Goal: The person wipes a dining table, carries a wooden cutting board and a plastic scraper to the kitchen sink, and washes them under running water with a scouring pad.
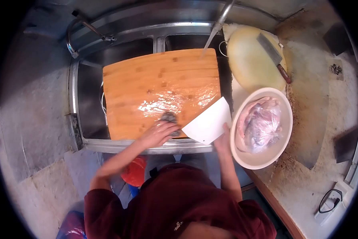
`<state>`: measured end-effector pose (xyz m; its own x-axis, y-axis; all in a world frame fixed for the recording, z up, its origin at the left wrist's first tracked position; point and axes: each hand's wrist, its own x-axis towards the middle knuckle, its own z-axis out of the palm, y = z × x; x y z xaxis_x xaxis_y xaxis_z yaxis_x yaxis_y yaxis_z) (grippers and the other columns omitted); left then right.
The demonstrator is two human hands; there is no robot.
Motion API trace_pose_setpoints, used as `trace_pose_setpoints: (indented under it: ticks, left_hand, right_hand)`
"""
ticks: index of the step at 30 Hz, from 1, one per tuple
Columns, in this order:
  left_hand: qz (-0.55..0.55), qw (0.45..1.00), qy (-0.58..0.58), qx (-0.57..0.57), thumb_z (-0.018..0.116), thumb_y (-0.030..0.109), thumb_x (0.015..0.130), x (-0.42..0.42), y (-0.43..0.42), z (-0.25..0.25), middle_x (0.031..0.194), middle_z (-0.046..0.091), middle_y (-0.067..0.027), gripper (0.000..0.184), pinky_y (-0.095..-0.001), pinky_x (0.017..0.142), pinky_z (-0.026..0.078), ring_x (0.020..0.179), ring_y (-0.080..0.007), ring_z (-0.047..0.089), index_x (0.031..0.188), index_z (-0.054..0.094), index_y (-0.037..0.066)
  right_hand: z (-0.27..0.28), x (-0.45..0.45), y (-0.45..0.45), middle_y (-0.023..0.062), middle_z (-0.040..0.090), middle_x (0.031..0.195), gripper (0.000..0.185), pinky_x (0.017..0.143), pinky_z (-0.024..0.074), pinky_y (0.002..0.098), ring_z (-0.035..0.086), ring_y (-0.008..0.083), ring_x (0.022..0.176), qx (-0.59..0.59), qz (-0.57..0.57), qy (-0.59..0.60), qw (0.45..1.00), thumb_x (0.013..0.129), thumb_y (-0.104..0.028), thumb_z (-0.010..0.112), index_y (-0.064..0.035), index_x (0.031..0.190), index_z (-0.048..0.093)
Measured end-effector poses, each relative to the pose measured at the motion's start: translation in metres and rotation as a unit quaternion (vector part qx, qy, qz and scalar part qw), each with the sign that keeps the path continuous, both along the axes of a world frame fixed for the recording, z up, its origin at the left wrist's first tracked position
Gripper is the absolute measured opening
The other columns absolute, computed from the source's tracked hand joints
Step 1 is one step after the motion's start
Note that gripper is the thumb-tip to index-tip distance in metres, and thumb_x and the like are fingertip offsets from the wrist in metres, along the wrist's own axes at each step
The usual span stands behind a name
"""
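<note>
A wet wooden cutting board [147, 85] lies across a steel double sink. My left hand [159, 133] is closed over a dark grey scrubbing pad [170, 118] near the board's front edge. At the board's front right corner, my right hand [222, 139] grips a white flat sheet-like piece [208, 123] by its lower right side, its fingers partly hidden behind it. The white piece is tilted and overlaps the board's corner. Water shines on the middle of the board.
A beige bowl [262, 161] holding meat in clear plastic [262, 125] stands on the right. Behind it, a cleaver [270, 49] lies on a round yellowish board [246, 59]. A faucet [218, 24] reaches over the sink [91, 91]. Below is a red container [134, 172].
</note>
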<state>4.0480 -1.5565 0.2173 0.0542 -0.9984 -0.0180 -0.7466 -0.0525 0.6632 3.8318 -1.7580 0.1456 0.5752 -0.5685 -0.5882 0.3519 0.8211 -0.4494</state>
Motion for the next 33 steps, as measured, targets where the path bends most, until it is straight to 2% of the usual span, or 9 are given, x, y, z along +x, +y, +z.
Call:
trace_pose_setpoints:
  ticks: [8, 11, 14, 16, 19, 22, 25, 30, 33]
  left_hand:
    - [-0.285, 0.953, -0.04, -0.093, 0.053, 0.015, 0.074, 0.036, -0.164, 0.001, 0.112, 0.045, -0.0079, 0.041, -0.0376, 0.086, 0.035, 0.103, -0.023, 0.043, 0.112, 0.042, 0.005]
    - [-0.204, 0.964, -0.078, -0.153, 0.054, 0.015, 0.073, 0.046, -0.214, -0.008, 0.113, 0.045, -0.0085, 0.041, -0.0371, 0.084, 0.035, 0.103, -0.0229, 0.042, 0.111, 0.043, 0.005]
    - [0.037, 0.98, -0.082, -0.176, 0.055, 0.013, 0.073, 0.078, -0.247, -0.015, 0.106, 0.049, -0.0133, 0.039, -0.0398, 0.083, 0.037, 0.097, -0.0285, 0.045, 0.109, 0.045, 0.003]
    - [0.251, 0.954, -0.103, -0.127, 0.056, 0.011, 0.072, 0.095, -0.248, -0.009, 0.103, 0.05, -0.0147, 0.038, -0.0407, 0.081, 0.037, 0.094, -0.0305, 0.046, 0.108, 0.046, 0.002]
    - [0.371, 0.884, -0.199, -0.204, 0.054, 0.009, 0.07, 0.088, -0.241, -0.021, 0.092, 0.05, -0.0109, 0.035, -0.0414, 0.07, 0.039, 0.082, -0.0275, 0.047, 0.104, 0.047, 0.004]
    - [0.212, 0.946, -0.115, -0.219, 0.057, 0.012, 0.069, 0.051, -0.231, -0.028, 0.103, 0.05, -0.0096, 0.038, -0.0402, 0.076, 0.037, 0.093, -0.0257, 0.046, 0.105, 0.047, 0.008]
    - [0.199, 0.946, -0.146, -0.208, 0.058, 0.013, 0.069, 0.046, -0.212, -0.021, 0.106, 0.049, -0.0097, 0.038, -0.0405, 0.077, 0.037, 0.096, -0.0256, 0.046, 0.106, 0.048, 0.009]
    - [0.434, 0.863, -0.082, -0.246, 0.055, 0.007, 0.071, 0.136, -0.13, -0.04, 0.103, 0.05, -0.0159, 0.035, -0.0399, 0.081, 0.037, 0.094, -0.0319, 0.046, 0.105, 0.048, 0.004]
    - [0.552, 0.775, -0.233, -0.202, 0.056, 0.01, 0.073, 0.185, -0.034, -0.044, 0.102, 0.049, -0.018, 0.039, -0.041, 0.082, 0.036, 0.094, -0.0342, 0.045, 0.109, 0.044, 0.001]
  right_hand:
    - [-0.008, -0.005, 0.001, 0.013, 0.04, 0.12, 0.041, 0.096, 0.0293, 0.0376, 0.039, 0.0268, 0.111, -0.007, -0.016, 0.009, 1.0, 0.085, -0.015, 0.042, 0.0027, 0.12, 0.031]
    - [-0.009, -0.005, 0.002, 0.0133, 0.039, 0.121, 0.04, 0.096, 0.0296, 0.038, 0.038, 0.0267, 0.112, 0.014, -0.025, -0.003, 1.0, 0.085, -0.015, 0.042, 0.0017, 0.12, 0.031]
    - [-0.013, -0.007, 0.002, 0.0123, 0.038, 0.122, 0.041, 0.096, 0.0293, 0.0386, 0.037, 0.0253, 0.113, -0.003, -0.045, -0.012, 0.999, 0.085, -0.013, 0.042, 0.0011, 0.121, 0.03]
    - [-0.008, -0.006, 0.003, 0.012, 0.038, 0.122, 0.041, 0.096, 0.029, 0.0389, 0.037, 0.0248, 0.113, -0.014, -0.046, -0.008, 0.999, 0.085, -0.012, 0.041, 0.0012, 0.121, 0.029]
    - [0.005, 0.002, 0.003, 0.0121, 0.037, 0.123, 0.04, 0.097, 0.0283, 0.0392, 0.037, 0.0247, 0.113, -0.022, -0.036, -0.001, 0.999, 0.086, -0.013, 0.041, 0.0013, 0.122, 0.029]
    - [0.005, 0.003, 0.001, 0.0123, 0.037, 0.123, 0.04, 0.098, 0.0269, 0.0383, 0.036, 0.0247, 0.113, 0.049, -0.029, 0.033, 0.998, 0.087, -0.016, 0.038, 0.0018, 0.122, 0.028]
    - [0.015, 0.009, 0.002, 0.0128, 0.038, 0.122, 0.04, 0.097, 0.0264, 0.0367, 0.036, 0.0241, 0.113, -0.004, 0.0, 0.008, 1.0, 0.088, -0.017, 0.037, 0.0015, 0.122, 0.029]
    - [0.018, 0.011, 0.003, 0.0129, 0.04, 0.12, 0.04, 0.097, 0.0273, 0.0371, 0.037, 0.0245, 0.112, -0.023, -0.008, 0.038, 0.999, 0.087, -0.018, 0.04, 0.0017, 0.121, 0.03]
    - [0.019, 0.012, 0.004, 0.0127, 0.041, 0.119, 0.04, 0.096, 0.0278, 0.0374, 0.038, 0.0248, 0.111, -0.024, -0.018, 0.034, 0.999, 0.087, -0.018, 0.042, 0.0019, 0.12, 0.032]
